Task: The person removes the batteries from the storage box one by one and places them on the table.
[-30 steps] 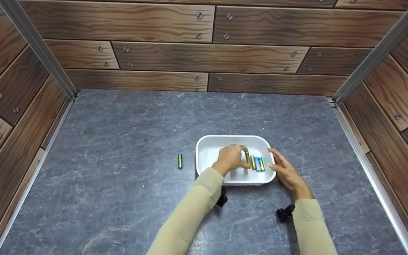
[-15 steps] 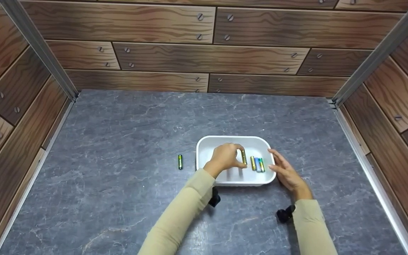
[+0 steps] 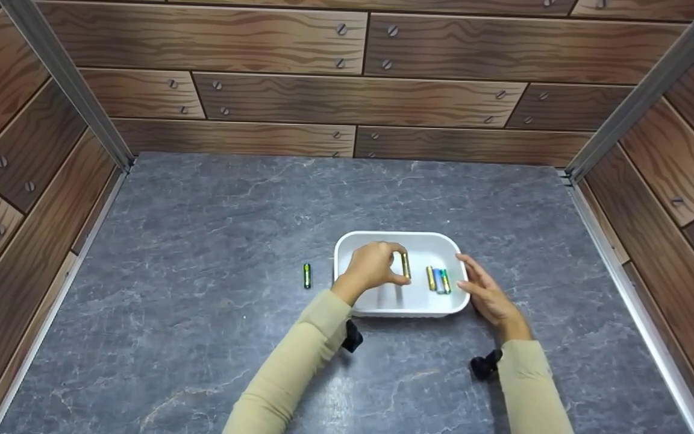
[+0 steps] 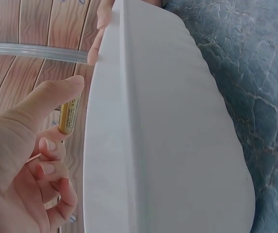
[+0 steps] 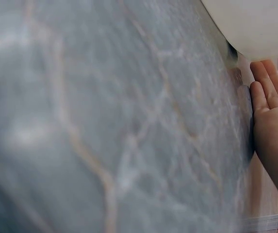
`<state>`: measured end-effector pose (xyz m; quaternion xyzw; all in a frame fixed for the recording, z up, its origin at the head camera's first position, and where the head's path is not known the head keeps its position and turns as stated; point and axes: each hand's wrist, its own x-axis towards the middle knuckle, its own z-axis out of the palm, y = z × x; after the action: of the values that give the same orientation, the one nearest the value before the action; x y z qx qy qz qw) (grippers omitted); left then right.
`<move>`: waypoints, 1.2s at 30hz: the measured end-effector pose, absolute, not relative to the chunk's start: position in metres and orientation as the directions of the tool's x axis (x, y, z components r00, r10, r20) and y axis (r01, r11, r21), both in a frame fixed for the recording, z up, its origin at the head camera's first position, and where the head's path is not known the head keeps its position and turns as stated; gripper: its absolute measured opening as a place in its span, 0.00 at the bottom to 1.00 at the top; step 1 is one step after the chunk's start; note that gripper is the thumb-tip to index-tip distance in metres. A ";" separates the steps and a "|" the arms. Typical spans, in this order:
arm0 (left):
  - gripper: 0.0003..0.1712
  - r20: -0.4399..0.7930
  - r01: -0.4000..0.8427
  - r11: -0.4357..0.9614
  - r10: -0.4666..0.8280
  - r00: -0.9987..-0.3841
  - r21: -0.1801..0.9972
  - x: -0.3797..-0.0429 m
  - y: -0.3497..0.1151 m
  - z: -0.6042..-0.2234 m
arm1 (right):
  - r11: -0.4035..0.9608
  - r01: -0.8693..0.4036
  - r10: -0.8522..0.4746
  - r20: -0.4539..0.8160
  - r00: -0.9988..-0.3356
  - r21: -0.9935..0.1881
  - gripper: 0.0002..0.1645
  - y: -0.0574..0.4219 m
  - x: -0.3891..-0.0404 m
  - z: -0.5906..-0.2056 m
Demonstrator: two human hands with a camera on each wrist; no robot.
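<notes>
My left hand [image 3: 371, 265] pinches a gold battery [image 3: 406, 265] by its two ends between thumb and fingers, over the middle of a white rectangular container [image 3: 401, 311]. The left wrist view shows the same battery [image 4: 69, 116] below the thumb tip, beyond the container's wall [image 4: 177, 121]. Three batteries [image 3: 439, 281], one gold, one blue and one green, lie side by side at the container's right end. My right hand [image 3: 491, 301] touches that end, fingertips at the rim; its fingers look fairly straight in the right wrist view.
A single green battery [image 3: 306, 275] lies on the grey marbled table [image 3: 202, 301], left of the container. Wood-patterned walls [image 3: 359, 99] with metal corner posts [image 3: 642, 90] stand at the back and both sides.
My left hand has drawn the gold battery leftward, away from the other batteries in the container. My right hand stays at the right end.
</notes>
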<state>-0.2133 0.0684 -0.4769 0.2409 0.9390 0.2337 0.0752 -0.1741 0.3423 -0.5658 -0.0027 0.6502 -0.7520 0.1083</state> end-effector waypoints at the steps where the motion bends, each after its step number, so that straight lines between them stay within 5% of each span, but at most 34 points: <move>1: 0.32 -0.026 0.417 0.771 0.488 -0.873 0.481 -0.213 0.067 -0.477 | -0.130 0.159 -0.166 -0.137 -0.977 -0.979 0.33 0.342 -0.174 -0.566; 36: 0.31 0.033 0.414 0.731 0.474 -0.880 0.543 -0.200 -0.011 -0.480 | -0.143 0.139 -0.197 -0.109 -0.974 -0.980 0.32 0.343 -0.174 -0.568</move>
<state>-0.1997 -0.0112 -0.4803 0.2389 0.9286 0.2786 0.0538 -0.1741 0.3430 -0.5677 -0.0224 0.6450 -0.7558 0.1109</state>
